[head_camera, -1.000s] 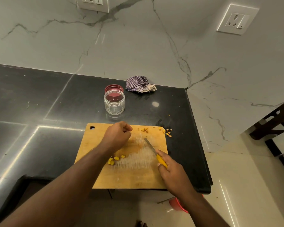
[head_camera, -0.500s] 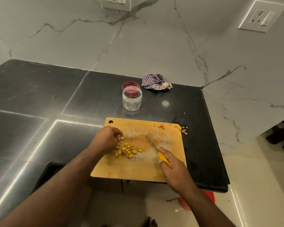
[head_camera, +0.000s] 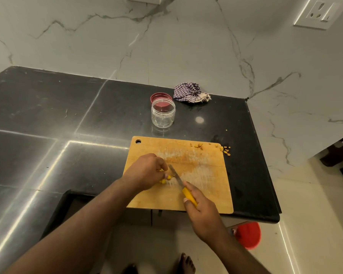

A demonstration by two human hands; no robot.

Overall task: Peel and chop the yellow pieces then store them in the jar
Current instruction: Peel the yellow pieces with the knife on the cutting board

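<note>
Head: left hand (head_camera: 147, 171) curling over yellow pieces (head_camera: 163, 181) near board's (head_camera: 206, 194) left edge; right hand (head_camera: 203, 212) gripping knife (head_camera: 179, 181), blade touching pieces. Sitting open past board's far edge: jar (head_camera: 163, 115).

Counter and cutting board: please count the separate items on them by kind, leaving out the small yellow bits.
Cutting board: 1
Knife: 1
Clear jar: 1
Red lid: 1
Checked cloth: 1
Total: 5
</note>
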